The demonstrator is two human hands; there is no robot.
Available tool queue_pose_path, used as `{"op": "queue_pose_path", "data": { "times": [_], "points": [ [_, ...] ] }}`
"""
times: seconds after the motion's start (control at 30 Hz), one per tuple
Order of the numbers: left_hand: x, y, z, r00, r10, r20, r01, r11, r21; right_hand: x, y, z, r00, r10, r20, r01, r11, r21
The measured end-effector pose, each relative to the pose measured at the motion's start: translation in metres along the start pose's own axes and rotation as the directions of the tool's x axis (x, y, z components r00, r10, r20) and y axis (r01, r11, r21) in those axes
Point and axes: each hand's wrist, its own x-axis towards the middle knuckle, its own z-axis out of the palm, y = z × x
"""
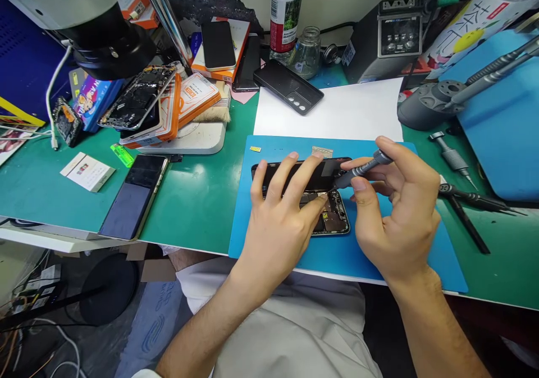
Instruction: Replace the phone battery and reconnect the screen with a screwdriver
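Note:
An opened phone point(336, 216) lies on the blue mat, its inner parts exposed. Its dark screen panel point(324, 174) is tilted up along the far side. My left hand point(281, 221) steadies the phone, fingers spread across the panel and thumb down by the inner parts. In my right hand point(400, 209) is a grey screwdriver point(357, 174), slanted with its tip end down at the phone's right part, between panel and body. The very tip is hidden. Just beyond the panel lie a small silvery strip point(322, 151) and a small yellowish piece point(255, 149).
Right of the blue mat point(248, 226) lie another screwdriver point(452, 156) and black tweezers point(475, 198). A phone back cover point(288, 86) rests on white paper point(337, 122). Left are a phone point(135, 198), stacked phones and boxes point(168, 119), and an overhanging microscope point(113, 46).

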Motion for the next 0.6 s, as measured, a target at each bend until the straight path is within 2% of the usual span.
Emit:
{"op": "queue_pose_path", "data": {
  "times": [0.4,0.6],
  "points": [
    [-0.0034,-0.0016,0.0007,0.999,0.025,-0.025,-0.025,0.999,-0.031,-0.0020,-0.0011,0.0004,0.999,0.029,-0.014,-0.029,1.000,0.003],
    [-0.0015,0.0001,-0.0004,1.000,0.010,-0.003,-0.010,0.999,-0.038,-0.0042,0.0015,0.0007,0.998,0.040,-0.042,-0.040,0.999,-0.013]
  ]
}}
